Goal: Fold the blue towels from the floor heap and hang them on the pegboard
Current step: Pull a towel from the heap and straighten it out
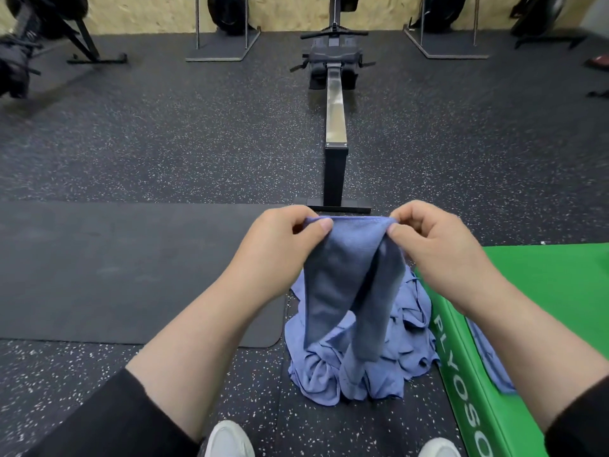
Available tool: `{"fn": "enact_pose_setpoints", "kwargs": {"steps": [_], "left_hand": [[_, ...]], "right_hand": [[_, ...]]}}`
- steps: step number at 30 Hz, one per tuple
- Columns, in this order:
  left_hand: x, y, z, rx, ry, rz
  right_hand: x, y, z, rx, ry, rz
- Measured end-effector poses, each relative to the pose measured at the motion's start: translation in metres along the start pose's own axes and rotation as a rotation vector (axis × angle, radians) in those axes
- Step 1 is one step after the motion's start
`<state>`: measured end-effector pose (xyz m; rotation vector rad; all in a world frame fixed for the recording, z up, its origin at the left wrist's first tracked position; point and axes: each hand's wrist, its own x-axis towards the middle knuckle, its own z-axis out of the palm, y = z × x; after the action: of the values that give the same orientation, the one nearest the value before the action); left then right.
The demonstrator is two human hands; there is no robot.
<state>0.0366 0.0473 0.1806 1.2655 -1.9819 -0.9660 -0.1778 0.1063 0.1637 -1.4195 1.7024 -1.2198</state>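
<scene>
Blue towel (342,282) pinched between left hand (280,245), right hand (438,249); hangs below grip.

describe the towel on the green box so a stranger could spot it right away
Start at the green plyo box on the right. A flat blue towel lies on its top, partly hidden by the right forearm. Unlike the crumpled towel heap on the floor, it lies smooth.
</scene>
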Motion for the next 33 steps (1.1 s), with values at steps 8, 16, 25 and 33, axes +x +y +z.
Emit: {"fn": "enact_pose_setpoints", "kwargs": {"steps": [8,16,25,33], "left_hand": [[0.001,0.008,0.004,-0.147,0.202,0.031],[-0.010,0.017,0.035,0.105,0.047,0.124],[-0.007,0.014,0.030,0.155,0.003,0.094],[0.007,0.003,0.000,0.053,0.333,-0.060]], "right_hand": [[-0.001,0.001,0.001,-0.026,-0.029,-0.024],[-0.005,-0.008,0.011,0.015,-0.010,-0.045],[-0.008,-0.010,0.005,-0.019,-0.089,-0.053],[-0.006,-0.001,0.000,-0.098,-0.112,-0.032]]}}
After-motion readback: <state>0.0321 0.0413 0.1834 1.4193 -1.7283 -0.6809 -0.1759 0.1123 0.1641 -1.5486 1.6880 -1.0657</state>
